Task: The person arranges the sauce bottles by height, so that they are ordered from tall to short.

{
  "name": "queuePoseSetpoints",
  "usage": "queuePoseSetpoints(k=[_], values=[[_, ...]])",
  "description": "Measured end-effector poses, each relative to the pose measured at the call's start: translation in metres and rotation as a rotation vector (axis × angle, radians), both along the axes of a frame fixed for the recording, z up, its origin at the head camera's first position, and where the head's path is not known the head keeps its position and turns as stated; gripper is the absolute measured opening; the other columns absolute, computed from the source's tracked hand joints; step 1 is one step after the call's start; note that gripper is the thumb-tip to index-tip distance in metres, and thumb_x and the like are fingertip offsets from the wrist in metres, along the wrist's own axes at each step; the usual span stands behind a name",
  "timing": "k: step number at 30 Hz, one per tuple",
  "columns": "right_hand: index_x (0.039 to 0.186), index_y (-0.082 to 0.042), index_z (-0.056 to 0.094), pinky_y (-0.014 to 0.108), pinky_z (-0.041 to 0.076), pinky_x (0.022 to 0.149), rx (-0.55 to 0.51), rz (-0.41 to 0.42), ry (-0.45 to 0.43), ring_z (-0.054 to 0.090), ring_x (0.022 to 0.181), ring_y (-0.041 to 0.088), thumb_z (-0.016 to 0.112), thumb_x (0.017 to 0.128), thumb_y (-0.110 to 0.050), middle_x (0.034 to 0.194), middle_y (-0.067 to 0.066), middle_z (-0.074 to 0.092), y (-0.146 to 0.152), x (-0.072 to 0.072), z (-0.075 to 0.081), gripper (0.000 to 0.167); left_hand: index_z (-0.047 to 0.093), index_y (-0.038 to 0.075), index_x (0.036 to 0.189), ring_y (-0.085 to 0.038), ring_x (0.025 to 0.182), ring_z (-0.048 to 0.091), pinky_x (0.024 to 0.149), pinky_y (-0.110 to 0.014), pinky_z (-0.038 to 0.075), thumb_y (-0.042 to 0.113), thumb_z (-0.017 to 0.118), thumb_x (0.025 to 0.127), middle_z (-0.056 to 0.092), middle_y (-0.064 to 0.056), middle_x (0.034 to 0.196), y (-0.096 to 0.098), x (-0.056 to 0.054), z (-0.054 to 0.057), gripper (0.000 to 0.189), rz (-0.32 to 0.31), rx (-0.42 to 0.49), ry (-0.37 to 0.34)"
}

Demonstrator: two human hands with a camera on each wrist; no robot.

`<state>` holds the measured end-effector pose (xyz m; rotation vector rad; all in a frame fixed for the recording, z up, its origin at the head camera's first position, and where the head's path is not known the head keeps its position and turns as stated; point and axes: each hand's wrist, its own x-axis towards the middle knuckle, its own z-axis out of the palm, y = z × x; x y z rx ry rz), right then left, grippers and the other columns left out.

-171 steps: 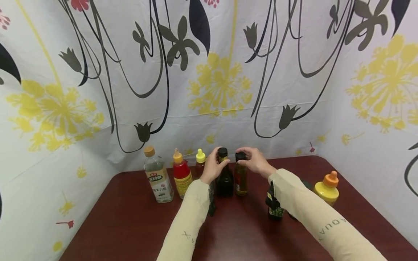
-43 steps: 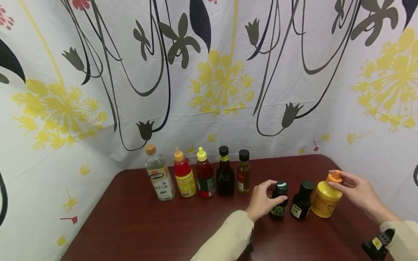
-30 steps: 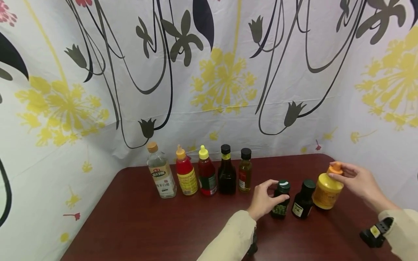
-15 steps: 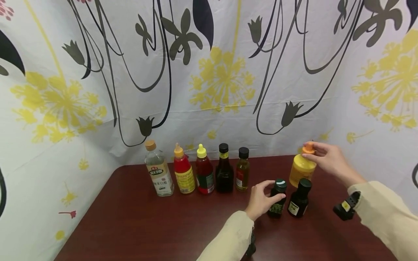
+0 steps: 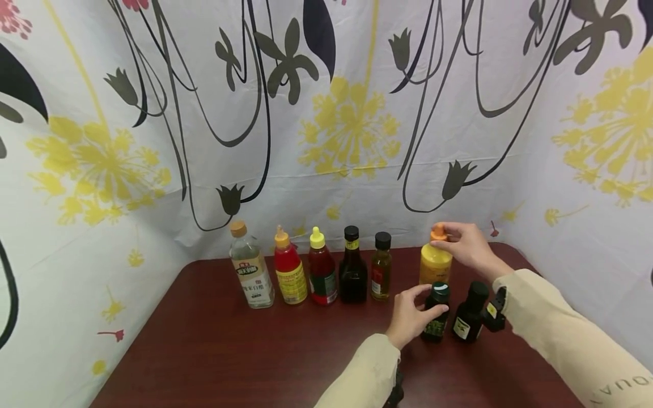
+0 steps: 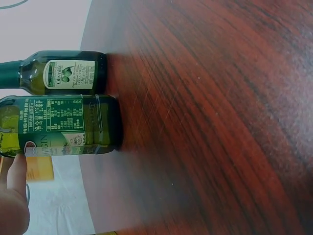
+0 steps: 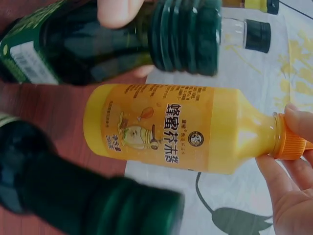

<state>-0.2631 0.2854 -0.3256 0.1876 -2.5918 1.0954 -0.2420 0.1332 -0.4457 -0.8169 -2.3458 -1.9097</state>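
Observation:
My right hand (image 5: pixel 466 245) pinches the orange cap of a yellow squeeze bottle of honey mustard (image 5: pixel 433 266). In the right wrist view the yellow bottle (image 7: pixel 161 129) hangs with thumb and fingers round its cap. At head view it is behind a small dark green olive oil bottle (image 5: pixel 436 326), which partly hides its base. My left hand (image 5: pixel 408 317) holds that olive oil bottle near its neck, and it stands upright on the table. To its right stands a second olive oil bottle (image 5: pixel 468 317), whose labelled front (image 6: pixel 73 73) shows in the left wrist view.
Along the back of the dark red table (image 5: pixel 229 351) stand a white vinegar bottle (image 5: pixel 253 277), a red squeeze bottle (image 5: pixel 289 272), a yellow-capped sauce bottle (image 5: pixel 322 275), a dark sauce bottle (image 5: pixel 353 272) and a small black-capped oil bottle (image 5: pixel 380 269). A patterned cloth (image 5: pixel 204 170) hangs behind.
My right hand has carried the honey mustard bottle from the right end, lifted over behind the olive oil bottles, to the left. My left hand has stayed on its olive oil bottle for the last second.

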Motion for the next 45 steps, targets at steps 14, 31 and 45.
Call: queuePoseSetpoints(k=[14,31,45], values=[[0.11,0.004,0.058,0.038,0.05,0.07,-0.036,0.06,-0.068,0.058,0.093,0.035,0.065,0.081,-0.012,0.104,0.023,0.059,-0.022,-0.021,-0.027,0.034,0.06,0.015,0.113,-0.002,0.097,0.053,0.074,-0.018,0.047,0.027,0.071,0.075,0.057,0.009,0.11,-0.004,0.002,0.0,0.042,-0.002,0.007,-0.048],[0.106,0.008,0.056,0.039,0.049,0.073,-0.048,0.141,-0.126,0.057,0.096,0.034,0.065,0.08,-0.007,0.101,0.022,0.059,-0.028,-0.027,-0.044,0.031,0.06,0.012,0.113,-0.006,0.098,0.054,0.075,-0.021,0.047,0.023,0.071,0.075,0.057,0.007,0.11,-0.002,0.003,-0.002,0.041,-0.008,0.03,-0.05],[0.106,0.006,0.055,0.039,0.049,0.074,-0.072,0.187,-0.135,0.056,0.097,0.035,0.061,0.083,-0.007,0.103,0.022,0.058,-0.025,-0.036,-0.042,0.028,0.06,0.011,0.113,-0.01,0.101,0.054,0.075,-0.021,0.047,0.022,0.07,0.076,0.057,0.005,0.111,0.0,0.001,0.0,0.041,-0.015,0.04,-0.029]])
